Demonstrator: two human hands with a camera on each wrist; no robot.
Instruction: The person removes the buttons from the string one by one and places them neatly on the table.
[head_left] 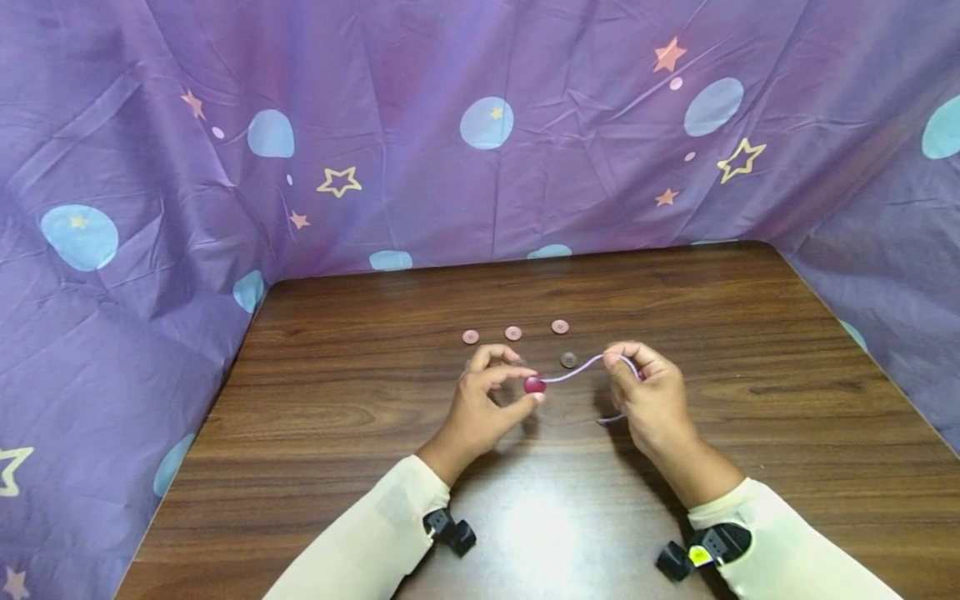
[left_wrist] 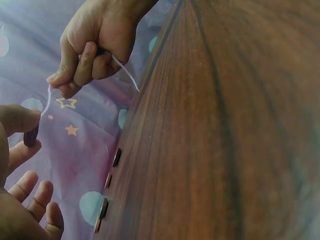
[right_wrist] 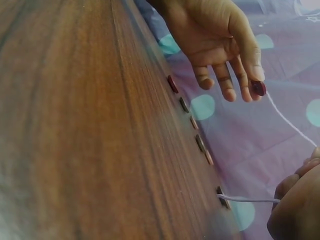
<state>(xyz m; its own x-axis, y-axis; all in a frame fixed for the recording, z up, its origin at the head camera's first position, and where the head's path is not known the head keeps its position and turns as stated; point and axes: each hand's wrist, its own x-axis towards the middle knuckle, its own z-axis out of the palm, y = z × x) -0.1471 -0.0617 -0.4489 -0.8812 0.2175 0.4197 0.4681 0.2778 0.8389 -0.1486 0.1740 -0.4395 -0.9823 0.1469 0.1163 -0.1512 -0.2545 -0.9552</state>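
Note:
My left hand [head_left: 480,400] pinches a dark pink button [head_left: 535,385] by its edge between thumb and index finger, the other fingers spread. A thin lilac string [head_left: 573,372] runs from the button to my right hand [head_left: 656,400], which pinches it between thumb and index finger. Below the right hand, the string's loose end hangs out of the curled fingers, also seen in the right wrist view as a string tail [right_wrist: 250,199]. In the left wrist view a small dark thing shows within the right hand's curled fingers; its kind is hidden. Both hands are raised above the table.
On the wooden table [head_left: 337,358] beyond the hands lie pink buttons [head_left: 513,333] in a row and a brown button [head_left: 568,360]. A red button [right_wrist: 172,84] shows in the right wrist view. A purple patterned cloth [head_left: 420,183] hangs behind and beside the table.

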